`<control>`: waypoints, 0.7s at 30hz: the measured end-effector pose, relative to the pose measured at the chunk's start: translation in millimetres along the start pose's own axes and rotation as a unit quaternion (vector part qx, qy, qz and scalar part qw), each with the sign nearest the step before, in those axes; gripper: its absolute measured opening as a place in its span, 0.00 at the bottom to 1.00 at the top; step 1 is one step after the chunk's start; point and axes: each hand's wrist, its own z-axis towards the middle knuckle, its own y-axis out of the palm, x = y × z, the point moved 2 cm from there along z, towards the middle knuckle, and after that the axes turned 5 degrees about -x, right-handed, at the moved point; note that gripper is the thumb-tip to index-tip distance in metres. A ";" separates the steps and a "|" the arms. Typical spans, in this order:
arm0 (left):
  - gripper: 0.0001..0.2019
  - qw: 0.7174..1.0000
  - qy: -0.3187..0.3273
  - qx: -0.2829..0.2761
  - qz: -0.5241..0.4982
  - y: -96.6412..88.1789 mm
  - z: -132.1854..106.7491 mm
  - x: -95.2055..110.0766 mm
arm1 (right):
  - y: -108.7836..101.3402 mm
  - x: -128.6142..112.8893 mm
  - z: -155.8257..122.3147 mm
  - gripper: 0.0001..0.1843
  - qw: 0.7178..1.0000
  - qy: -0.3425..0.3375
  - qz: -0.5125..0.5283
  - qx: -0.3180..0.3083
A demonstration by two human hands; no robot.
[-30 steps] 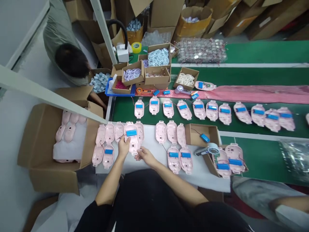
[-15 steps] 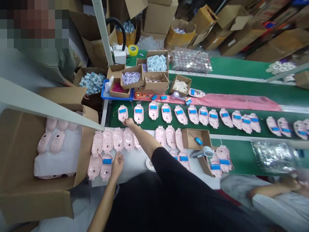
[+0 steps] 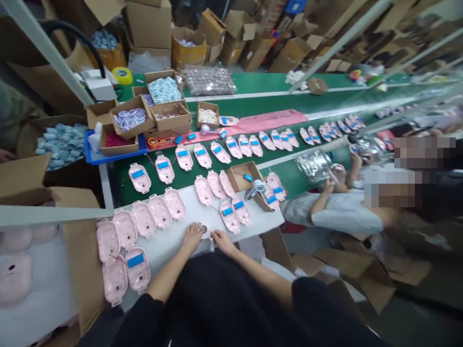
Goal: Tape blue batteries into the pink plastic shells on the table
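My left hand (image 3: pixel 191 236) and my right hand (image 3: pixel 220 237) lie close together on the white table sheet (image 3: pixel 170 241), just in front of my body. A small round roll (image 3: pixel 203 230) sits between their fingertips. My left fingers curl against it, while my right fingers are pinched together beside it. Pink plastic shells (image 3: pixel 144 219) lie in a row to the left. One shell with a blue battery (image 3: pixel 136 262) lies at the near left. Two more battery shells (image 3: pixel 231 214) lie to the right of my hands.
A green conveyor belt (image 3: pixel 119 193) carries a line of pink shells with blue batteries (image 3: pixel 164 168). Small cardboard boxes (image 3: pixel 246 176) and trays of rings (image 3: pixel 164 89) stand around it. A carton of pink housings (image 3: pixel 14 270) is at the left. A seated co-worker (image 3: pixel 336 212) works to the right.
My right hand has drawn back from the conveyor, where it reached a shell. My left hand left the battery shell. Both now meet at the small roll. The view swung right.
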 end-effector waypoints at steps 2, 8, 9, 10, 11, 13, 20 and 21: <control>0.16 0.999 0.031 0.002 0.036 -5.5 -2.9 8.0 | -20.6 24.8 -27.1 0.24 0.998 0.023 0.031 0.039; 0.16 0.981 0.088 0.145 0.093 -39.9 -26.3 31.9 | -40.3 1.7 -29.6 0.38 0.976 0.040 0.146 -0.158; 0.15 0.974 0.075 0.196 0.086 -47.8 -26.3 33.4 | -39.5 -5.8 -25.3 0.32 0.966 0.032 0.146 -0.209; 0.16 0.965 0.052 0.245 0.074 -55.3 -25.5 34.4 | -39.1 -12.1 -21.7 0.24 0.959 0.017 0.134 -0.251; 0.17 0.955 0.022 0.290 0.061 -61.9 -24.7 35.4 | -40.0 -16.9 -18.9 0.17 0.952 -0.005 0.108 -0.285; 0.19 0.935 -0.045 0.351 0.034 -69.4 -25.6 39.9 | -49.5 -23.8 -14.3 0.07 0.938 -0.065 0.023 -0.339; 0.19 0.909 -0.109 0.402 0.025 -44.1 -56.5 95.4 | -248.0 -77.3 87.9 0.05 0.986 -0.156 -0.052 -0.035; 0.19 0.918 -0.111 0.379 0.032 -42.4 -54.1 103.2 | -286.0 -85.4 110.1 0.05 0.988 -0.146 -0.033 0.024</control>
